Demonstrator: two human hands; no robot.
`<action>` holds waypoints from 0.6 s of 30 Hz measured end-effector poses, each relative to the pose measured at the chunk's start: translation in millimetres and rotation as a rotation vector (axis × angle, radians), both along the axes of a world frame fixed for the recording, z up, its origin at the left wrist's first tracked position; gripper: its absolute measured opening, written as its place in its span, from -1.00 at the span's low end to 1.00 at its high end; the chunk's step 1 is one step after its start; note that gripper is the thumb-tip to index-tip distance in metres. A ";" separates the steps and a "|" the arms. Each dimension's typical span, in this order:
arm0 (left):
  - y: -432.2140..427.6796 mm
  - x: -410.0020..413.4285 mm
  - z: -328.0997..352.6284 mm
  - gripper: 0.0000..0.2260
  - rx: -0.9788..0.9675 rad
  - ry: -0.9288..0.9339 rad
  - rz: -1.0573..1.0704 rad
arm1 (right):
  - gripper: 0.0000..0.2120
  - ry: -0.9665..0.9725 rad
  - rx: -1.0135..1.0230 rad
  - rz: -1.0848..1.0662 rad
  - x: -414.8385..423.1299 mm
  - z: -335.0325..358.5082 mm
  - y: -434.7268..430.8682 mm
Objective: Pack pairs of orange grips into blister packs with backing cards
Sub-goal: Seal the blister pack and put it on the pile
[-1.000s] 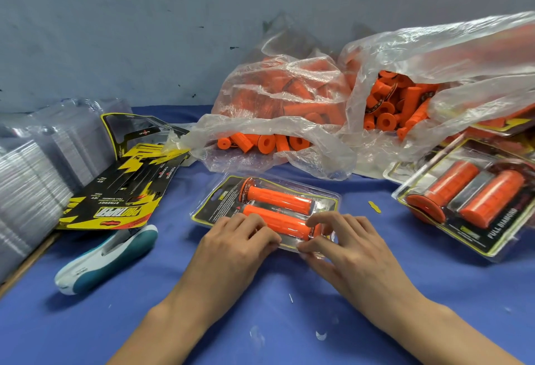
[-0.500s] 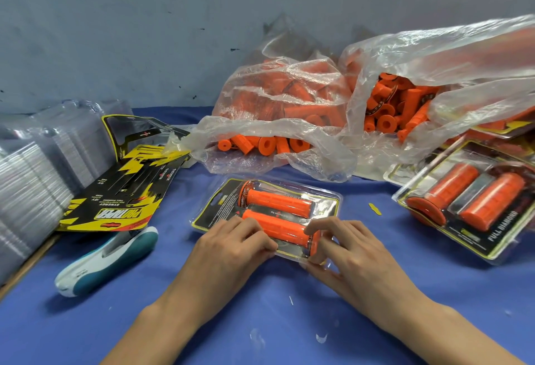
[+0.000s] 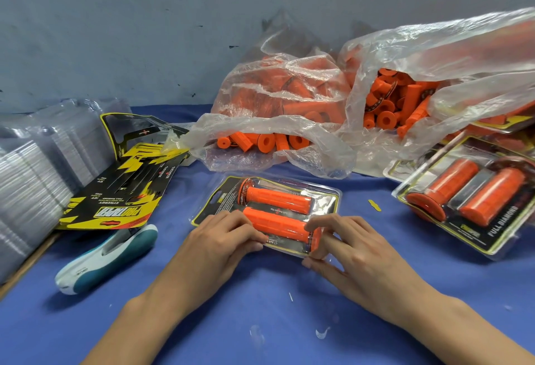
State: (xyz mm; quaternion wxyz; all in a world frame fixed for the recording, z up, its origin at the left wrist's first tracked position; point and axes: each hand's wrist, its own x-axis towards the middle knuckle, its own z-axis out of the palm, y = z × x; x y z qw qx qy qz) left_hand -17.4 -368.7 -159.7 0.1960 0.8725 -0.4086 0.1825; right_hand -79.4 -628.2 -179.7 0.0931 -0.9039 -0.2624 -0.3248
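A clear blister pack [image 3: 324, 194] with a black and yellow backing card lies on the blue cloth in the middle. It holds two orange grips [image 3: 278, 197] side by side. My left hand [image 3: 220, 240] presses flat on the pack's near left edge. My right hand [image 3: 347, 246] pinches the pack's near right corner, with the thumb below and the fingers over the flange of the nearer grip. Loose backing cards [image 3: 115, 191] are stacked to the left. Empty blister shells [image 3: 31, 179] stand in stacks at the far left.
Two clear plastic bags [image 3: 289, 98] full of loose orange grips lie against the back wall. Finished packs [image 3: 469, 199] pile up at the right. A white and teal stapler [image 3: 104, 257] lies at the left on the blue cloth [image 3: 260, 321].
My right hand slid from the top of the nearer grip to the pack's near right corner and now pinches it. The left hand stayed pressing the left edge.
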 end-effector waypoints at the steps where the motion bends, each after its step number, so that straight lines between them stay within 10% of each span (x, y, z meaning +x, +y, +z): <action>1: 1.0 0.3 0.0 -0.74 0.002 0.008 0.001 | -0.74 0.000 0.001 -0.001 0.0 0.0 -0.1; 18: -12.3 -12.6 -1.0 -0.86 0.039 -0.059 -0.029 | -0.72 -0.003 -0.010 0.016 -2.3 2.1 0.3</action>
